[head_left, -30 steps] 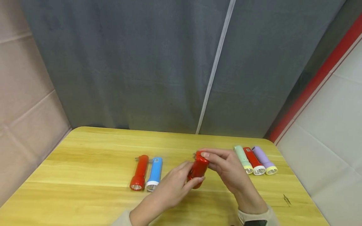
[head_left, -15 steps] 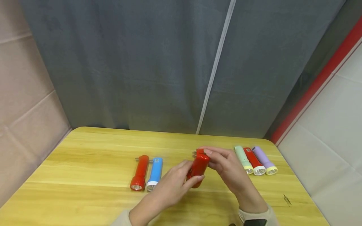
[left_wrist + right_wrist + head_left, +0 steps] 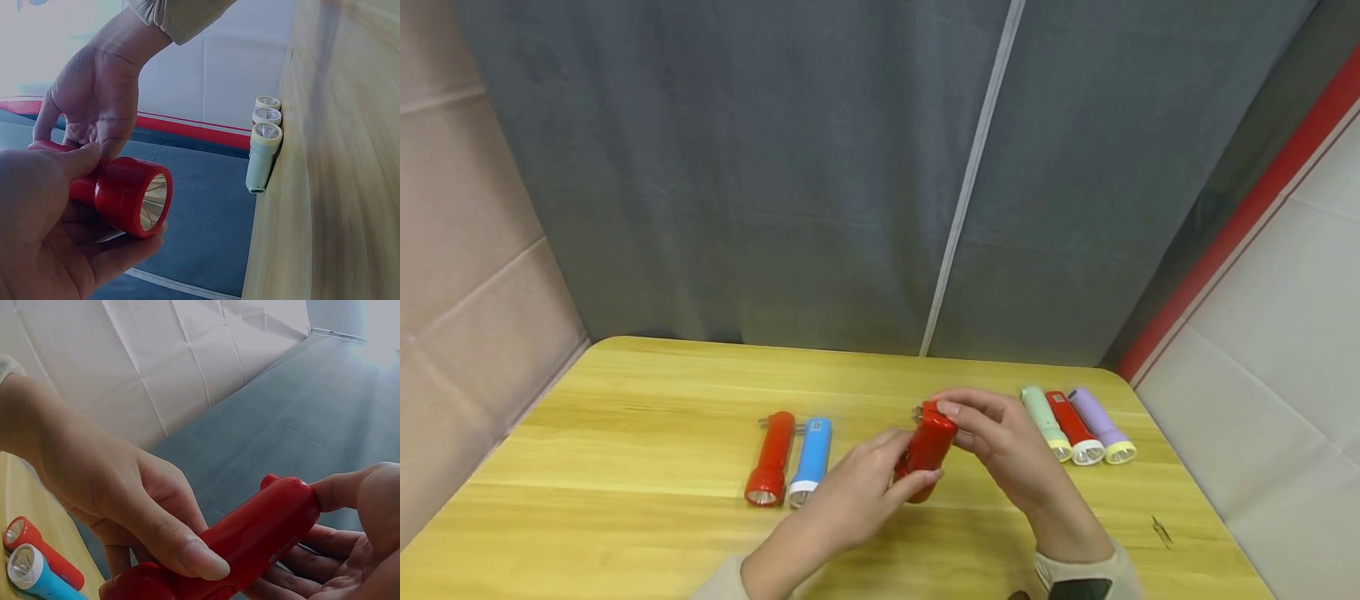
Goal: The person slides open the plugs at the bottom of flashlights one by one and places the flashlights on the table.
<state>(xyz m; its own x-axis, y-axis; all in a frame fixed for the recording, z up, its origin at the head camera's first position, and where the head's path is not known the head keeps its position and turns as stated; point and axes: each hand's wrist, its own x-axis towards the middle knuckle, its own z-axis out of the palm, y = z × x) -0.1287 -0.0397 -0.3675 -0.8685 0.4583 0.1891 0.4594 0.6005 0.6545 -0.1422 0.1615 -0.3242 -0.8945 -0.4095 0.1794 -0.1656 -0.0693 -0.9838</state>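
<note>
Above the table's middle, a red flashlight (image 3: 929, 443) is held in both hands. My left hand (image 3: 857, 492) grips its body near the lamp head, thumb along the near side. The fingers of my right hand (image 3: 1000, 437) are at the tail end, with the thumb pressing on it. Metal plug prongs (image 3: 917, 412) stick out at the tail in the head view. In the left wrist view the flashlight's lens (image 3: 154, 202) faces out past the left fingers. The right wrist view shows the right thumb (image 3: 337, 490) against the tail.
On the wooden table (image 3: 647, 467), another red flashlight (image 3: 771, 458) and a blue flashlight (image 3: 812, 462) lie at left. Green (image 3: 1043, 421), red (image 3: 1072, 425) and purple (image 3: 1099, 423) flashlights lie side by side at right. A small thin dark object (image 3: 1162, 532) lies near the right edge.
The flashlight's tail rose slightly, then came back down, with the right thumb shifting a little on it. The left hand keeps its grip, and the flashlights on the table have not moved.
</note>
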